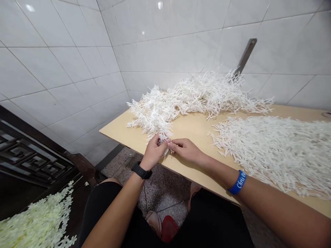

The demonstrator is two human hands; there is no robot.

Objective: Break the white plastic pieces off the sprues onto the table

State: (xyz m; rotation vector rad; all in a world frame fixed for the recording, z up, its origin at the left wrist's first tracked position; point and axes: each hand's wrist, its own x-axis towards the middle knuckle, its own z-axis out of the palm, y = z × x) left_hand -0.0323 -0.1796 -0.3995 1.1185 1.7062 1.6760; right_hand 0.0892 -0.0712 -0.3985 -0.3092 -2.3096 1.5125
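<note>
My left hand [153,152], with a black watch on its wrist, is closed around a white branching plastic sprig [162,137] over the table's near edge. My right hand [188,150] meets it from the right, thumb and finger pinched at the sprig's side. What is between those right fingertips is too small to make out. Just beyond my hands lies a tangled heap of white branching sprigs [186,96]. On the right, a wide flat pile of thin white plastic stems [279,151] spreads across the table.
The light wooden table [191,125] stands against a tiled wall [191,38]. A dark metal bar [245,57] rises behind the heap. At lower left, pale green plastic flowers [38,220] lie on a dark carved wooden seat [33,155].
</note>
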